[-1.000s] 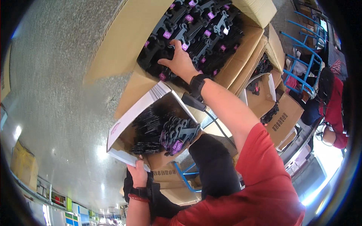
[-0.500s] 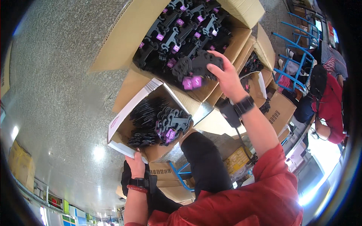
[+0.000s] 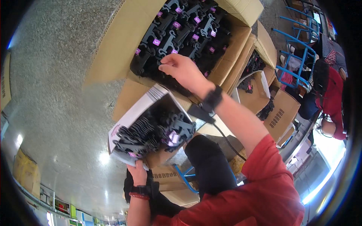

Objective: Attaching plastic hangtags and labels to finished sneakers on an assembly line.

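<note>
The person's right hand [image 3: 180,69] reached into the large cardboard box [image 3: 117,49], its fingers curled among the black plastic hangers [image 3: 181,30] with purple size tabs near the box's near edge. Whether the fingers had already closed on a hanger I could not tell; they were bent and touching the pile, but the hold itself was hidden under the hand. A dark band sat on that wrist, with a cable trailing from it.

The left hand [image 3: 137,173] was closed on the lower corner of a smaller white-sided carton [image 3: 132,115], holding it up tilted toward the big box. A row of the same hangers [image 3: 151,132] lay stacked in it, packed side by side, one purple tab showing near its right end.

To do this well, I judged, the hand should take one hanger by its hook or neck, lift it clear before drawing it back so its arms do not snag the neighbours, and keep the small carton steady and tipped so the row inside cannot slide out.

More open cartons [image 3: 271,109] stood beyond, beside a blue metal frame [image 3: 298,49].
</note>
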Motion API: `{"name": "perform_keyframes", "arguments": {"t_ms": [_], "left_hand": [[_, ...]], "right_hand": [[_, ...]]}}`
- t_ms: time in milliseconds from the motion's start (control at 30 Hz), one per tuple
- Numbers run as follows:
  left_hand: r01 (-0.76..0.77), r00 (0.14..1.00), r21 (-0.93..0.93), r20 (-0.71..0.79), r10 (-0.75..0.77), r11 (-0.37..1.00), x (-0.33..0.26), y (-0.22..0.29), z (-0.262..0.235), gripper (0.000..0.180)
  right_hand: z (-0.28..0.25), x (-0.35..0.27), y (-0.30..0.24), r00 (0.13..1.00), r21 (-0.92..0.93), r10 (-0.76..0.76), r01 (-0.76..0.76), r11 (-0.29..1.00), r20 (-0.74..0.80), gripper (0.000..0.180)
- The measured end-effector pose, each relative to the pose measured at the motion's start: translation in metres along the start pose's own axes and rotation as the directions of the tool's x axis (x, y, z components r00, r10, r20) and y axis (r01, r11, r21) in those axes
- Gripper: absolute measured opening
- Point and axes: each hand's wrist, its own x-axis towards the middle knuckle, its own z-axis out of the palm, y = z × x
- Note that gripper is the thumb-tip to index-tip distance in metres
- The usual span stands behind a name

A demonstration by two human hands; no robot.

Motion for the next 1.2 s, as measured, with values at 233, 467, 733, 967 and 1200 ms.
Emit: {"name": "perform_keyframes", "arguments": {"t_ms": [233,467,733,967,1200], "left_hand": [[0.157,0.987,-0.077,-0.008,-0.158,0.985,0.0,0.03,-0.022,0.058],[0.078,0.993,-0.162,-0.079,-0.092,0.984,0.004,0.001,-0.034,0.049],[0.024,0.996,-0.064,-0.086,-0.029,0.998,0.009,0.022,-0.022,0.042],[0.039,0.994,-0.12,-0.097,-0.051,0.992,0.006,0.022,-0.011,0.04],[0.015,0.999,-0.058,-0.032,-0.017,0.998,0.011,-0.001,-0.025,0.044]], "right_hand": [[0.056,0.078,0.052,0.966,0.161,0.202,-0.227,0.96,0.159,0.033],[0.013,-0.009,0.101,0.935,-0.14,-0.074,0.026,0.99,-0.346,0.016],[-0.083,-0.027,0.15,0.973,-0.602,-0.139,0.222,0.767,0.182,0.024],[-0.03,-0.039,0.168,0.883,-0.926,-0.329,0.373,0.062,0.334,0.044],[-0.049,-0.03,0.158,0.886,-0.823,-0.163,0.464,0.326,0.435,0.032]]}}
